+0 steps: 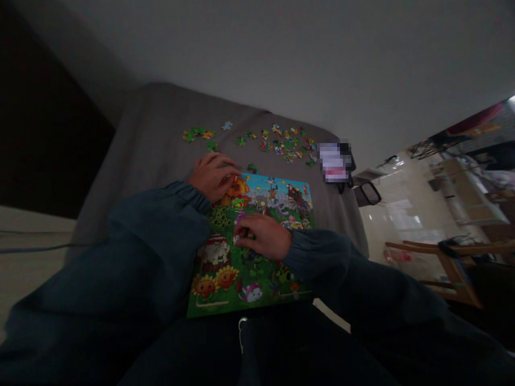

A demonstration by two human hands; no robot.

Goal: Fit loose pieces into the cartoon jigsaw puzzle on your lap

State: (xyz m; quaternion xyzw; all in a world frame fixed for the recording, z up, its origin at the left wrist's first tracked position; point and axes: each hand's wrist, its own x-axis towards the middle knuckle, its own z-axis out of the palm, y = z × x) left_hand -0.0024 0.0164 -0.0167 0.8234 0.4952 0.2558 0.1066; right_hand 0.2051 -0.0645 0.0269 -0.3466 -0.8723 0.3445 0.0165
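Observation:
A colourful cartoon jigsaw puzzle [257,241] with sunflowers and a green lawn lies on a grey cloth surface [161,128]. My left hand [213,177] rests at the puzzle's top edge, fingers curled, and anything beneath them is hidden. My right hand [261,238] lies over the puzzle's middle, its finger and thumb pinching a small pale jigsaw piece [236,239]. Several loose jigsaw pieces [285,145] are scattered on the cloth above the puzzle. One green piece [252,168] lies just beyond my left fingertips.
A blurred white and dark object [333,162] sits at the cloth's right edge. Past that edge is a shiny tiled floor [402,225], with a wooden chair [446,262] and shelving [466,193] beyond. My dark sleeves and lap fill the lower frame.

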